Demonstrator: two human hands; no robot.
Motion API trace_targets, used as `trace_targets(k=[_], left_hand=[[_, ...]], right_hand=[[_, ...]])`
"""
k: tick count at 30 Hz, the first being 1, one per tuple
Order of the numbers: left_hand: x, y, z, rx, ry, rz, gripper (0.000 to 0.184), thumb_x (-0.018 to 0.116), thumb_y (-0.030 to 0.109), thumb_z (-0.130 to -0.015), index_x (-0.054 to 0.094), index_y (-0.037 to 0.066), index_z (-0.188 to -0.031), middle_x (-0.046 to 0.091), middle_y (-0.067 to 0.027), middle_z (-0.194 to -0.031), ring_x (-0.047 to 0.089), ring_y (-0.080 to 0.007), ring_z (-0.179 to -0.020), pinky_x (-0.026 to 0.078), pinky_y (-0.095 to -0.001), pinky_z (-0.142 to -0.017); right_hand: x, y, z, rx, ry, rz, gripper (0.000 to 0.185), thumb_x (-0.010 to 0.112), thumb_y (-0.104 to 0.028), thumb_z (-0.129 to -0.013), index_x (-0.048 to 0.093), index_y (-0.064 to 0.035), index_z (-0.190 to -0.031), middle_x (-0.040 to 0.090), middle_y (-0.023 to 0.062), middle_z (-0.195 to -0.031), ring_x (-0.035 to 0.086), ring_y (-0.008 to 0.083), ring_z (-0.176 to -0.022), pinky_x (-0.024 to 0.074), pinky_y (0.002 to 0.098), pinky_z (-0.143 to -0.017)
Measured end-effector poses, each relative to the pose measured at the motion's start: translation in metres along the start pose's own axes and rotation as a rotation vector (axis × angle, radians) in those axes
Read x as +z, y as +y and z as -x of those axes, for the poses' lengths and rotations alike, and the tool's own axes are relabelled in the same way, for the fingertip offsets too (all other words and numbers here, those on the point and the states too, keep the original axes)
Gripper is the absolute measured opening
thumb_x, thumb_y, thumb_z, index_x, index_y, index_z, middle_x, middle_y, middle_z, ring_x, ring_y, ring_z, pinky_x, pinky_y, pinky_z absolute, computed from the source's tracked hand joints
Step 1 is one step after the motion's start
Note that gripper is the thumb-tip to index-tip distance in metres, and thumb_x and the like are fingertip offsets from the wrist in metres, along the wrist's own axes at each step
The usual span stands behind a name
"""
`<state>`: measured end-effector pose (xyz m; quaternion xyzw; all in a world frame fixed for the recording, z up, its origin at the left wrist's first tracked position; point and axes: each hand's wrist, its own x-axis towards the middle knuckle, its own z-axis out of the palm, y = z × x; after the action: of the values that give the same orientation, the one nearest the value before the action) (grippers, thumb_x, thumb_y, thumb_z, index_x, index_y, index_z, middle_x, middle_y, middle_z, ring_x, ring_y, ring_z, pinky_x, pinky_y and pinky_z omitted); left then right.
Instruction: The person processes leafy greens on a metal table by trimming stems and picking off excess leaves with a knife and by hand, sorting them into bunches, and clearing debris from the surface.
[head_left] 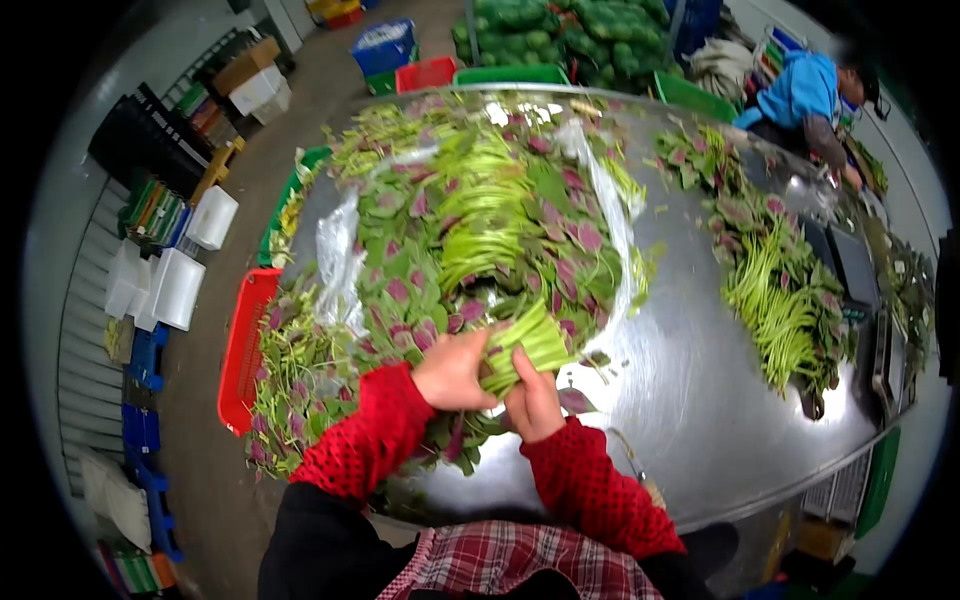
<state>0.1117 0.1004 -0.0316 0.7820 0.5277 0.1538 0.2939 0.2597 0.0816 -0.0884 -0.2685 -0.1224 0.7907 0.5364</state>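
Observation:
Both hands are on one bunch of pale green stems [532, 340] near the table's front. My left hand [458, 372] is closed round its left side, and my right hand [535, 400] grips it from the lower right, thumb on the stems. Just beyond lies a large pile of leafy greens with purple-centred leaves [395, 290], its light green stems [482, 205] stacked in a row down the middle. Clear plastic film [340, 260] shows along the pile's sides. Loose stems and leaves [300, 370] lie left of my left hand.
The metal table [670, 330] carries another heap of greens [775, 300] on the right, beside a dark device [850, 265]. A person in blue [800, 95] works at the far right. Red [245, 350] and green crates [290, 205] stand along the left edge.

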Motion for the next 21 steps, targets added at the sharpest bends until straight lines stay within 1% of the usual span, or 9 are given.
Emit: trace_targets(k=[4, 7, 9, 12, 14, 15, 17, 18, 21], left_hand=[[0.029, 0.004, 0.013, 0.165, 0.443, -0.472, 0.077, 0.077, 0.023, -0.051, 0.051, 0.003, -0.12, 0.06, -0.0168, -0.077, 0.062, -0.0339, -0.072, 0.048, -0.0404, -0.068], [-0.001, 0.028, 0.029, -0.039, 0.075, -0.486, 0.04, 0.07, 0.014, -0.055, 0.051, 0.001, -0.088, 0.062, -0.0167, -0.075, 0.062, -0.0364, -0.069, 0.047, -0.0455, -0.063], [-0.025, 0.051, 0.044, 0.047, 0.014, -0.551, 0.04, 0.069, 0.013, -0.053, 0.052, 0.001, -0.088, 0.061, -0.0158, -0.073, 0.062, -0.0357, -0.067, 0.047, -0.0445, -0.063], [-0.016, 0.047, 0.056, 0.132, 0.062, -0.583, 0.04, 0.067, 0.012, -0.052, 0.053, 0.002, -0.088, 0.06, -0.0145, -0.074, 0.061, -0.0331, -0.07, 0.046, -0.0421, -0.065], [0.03, 0.016, 0.062, 0.161, 0.142, -0.563, 0.038, 0.065, 0.009, -0.05, 0.053, 0.004, -0.086, 0.058, -0.0129, -0.073, 0.059, -0.0303, -0.073, 0.044, -0.0398, -0.068], [0.067, -0.016, 0.066, 0.162, 0.169, -0.557, 0.036, 0.064, 0.008, -0.049, 0.052, 0.004, -0.083, 0.058, -0.0137, -0.074, 0.059, -0.0311, -0.072, 0.044, -0.0411, -0.066], [0.121, -0.056, 0.082, -0.053, -0.016, -0.416, 0.033, 0.067, 0.007, -0.055, 0.054, 0.003, -0.085, 0.059, -0.0134, -0.073, 0.06, -0.0309, -0.074, 0.046, -0.0423, -0.066], [0.115, -0.05, 0.086, 0.049, 0.139, -0.47, 0.035, 0.067, 0.006, -0.054, 0.054, 0.003, -0.086, 0.059, -0.0145, -0.075, 0.06, -0.0315, -0.073, 0.045, -0.0423, -0.066], [0.113, -0.04, 0.085, -0.044, 0.054, -0.6, 0.044, 0.07, 0.009, -0.054, 0.053, 0.003, -0.095, 0.058, -0.0146, -0.089, 0.057, -0.0315, -0.088, 0.039, -0.0455, -0.083]], right_hand=[[-0.001, 0.01, 0.009, 0.056, -0.053, -0.042, 0.039, 0.044, -0.023, -0.1, 0.041, -0.0049, -0.134, 0.05, 0.0097, -0.132, 0.049, 0.0224, -0.12, 0.0388, 0.0407, -0.102], [0.004, 0.006, 0.04, 0.102, -0.173, 0.208, 0.041, 0.046, -0.021, -0.099, 0.038, -0.0022, -0.135, 0.046, 0.0099, -0.136, 0.045, 0.0225, -0.124, 0.0339, 0.0373, -0.106], [0.01, -0.007, 0.07, 0.013, -0.274, 0.587, 0.048, 0.053, -0.016, -0.095, 0.036, 0.0001, -0.137, 0.041, 0.0124, -0.139, 0.039, 0.0203, -0.129, 0.0294, 0.0351, -0.109], [-0.025, -0.027, 0.104, 0.113, -0.33, 1.024, 0.044, 0.062, -0.015, -0.088, 0.05, 0.0001, -0.127, 0.057, 0.0125, -0.119, 0.054, 0.0158, -0.108, 0.0429, 0.0305, -0.094], [-0.1, -0.037, 0.118, 0.131, -0.158, 1.337, 0.045, 0.072, -0.02, -0.082, 0.057, 0.0001, -0.119, 0.065, 0.0151, -0.105, 0.064, 0.0245, -0.094, 0.0506, 0.0372, -0.081], [-0.127, -0.038, 0.134, -0.129, 0.078, 1.526, 0.037, 0.074, -0.02, -0.079, 0.062, 0.0018, -0.107, 0.067, 0.0175, -0.095, 0.065, 0.0298, -0.086, 0.051, 0.038, -0.076], [-0.142, -0.071, 0.17, -0.398, 0.217, 1.808, 0.041, 0.077, -0.019, -0.072, 0.061, 0.0014, -0.104, 0.063, 0.0199, -0.095, 0.06, 0.0361, -0.085, 0.0484, 0.0413, -0.076], [-0.152, -0.084, 0.177, -0.522, 0.255, 1.933, 0.042, 0.077, -0.018, -0.069, 0.06, 0.0009, -0.103, 0.062, 0.0192, -0.096, 0.058, 0.0374, -0.087, 0.0475, 0.0424, -0.076], [-0.182, -0.085, 0.207, -0.498, 0.321, 2.17, 0.044, 0.078, -0.015, -0.067, 0.06, -0.0001, -0.104, 0.059, 0.0176, -0.099, 0.057, 0.0363, -0.088, 0.0467, 0.0418, -0.077]])
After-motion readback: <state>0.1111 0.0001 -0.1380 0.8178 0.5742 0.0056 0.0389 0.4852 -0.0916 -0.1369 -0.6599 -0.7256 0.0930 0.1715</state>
